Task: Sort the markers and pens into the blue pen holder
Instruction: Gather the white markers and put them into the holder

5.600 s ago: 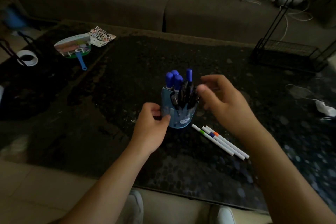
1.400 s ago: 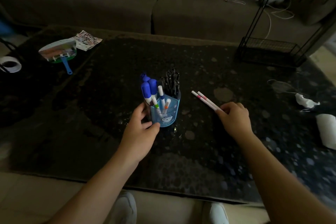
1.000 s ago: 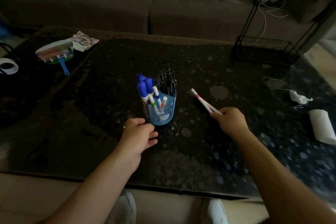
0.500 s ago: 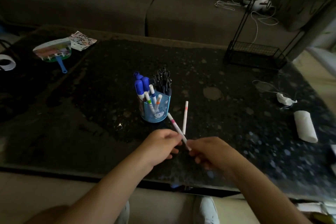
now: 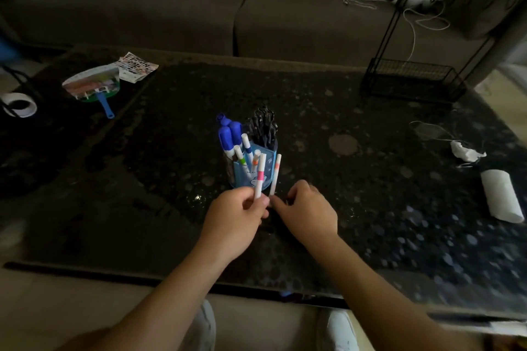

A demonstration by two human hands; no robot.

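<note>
The blue pen holder (image 5: 251,177) stands mid-table, holding blue-capped markers (image 5: 228,134), black pens (image 5: 263,128) and several thin white markers. Just in front of it, my left hand (image 5: 233,216) pinches a white marker with a pink band (image 5: 260,175), held upright. Beside it, my right hand (image 5: 306,215) holds a second white marker with a pale orange band (image 5: 276,174), also upright. Both markers rise in front of the holder's near wall, and the two hands almost touch.
A dark speckled table (image 5: 370,208) runs under everything. At the back left lie a hand fan (image 5: 92,85) and a printed paper (image 5: 137,65). A black wire rack (image 5: 410,80) stands back right. A white roll (image 5: 500,195) and crumpled tissue (image 5: 466,152) lie right; a sofa behind.
My right hand picked up two white markers from the table's right side. My left hand let go of the holder and took one; both markers now stand upright in front of the holder.
</note>
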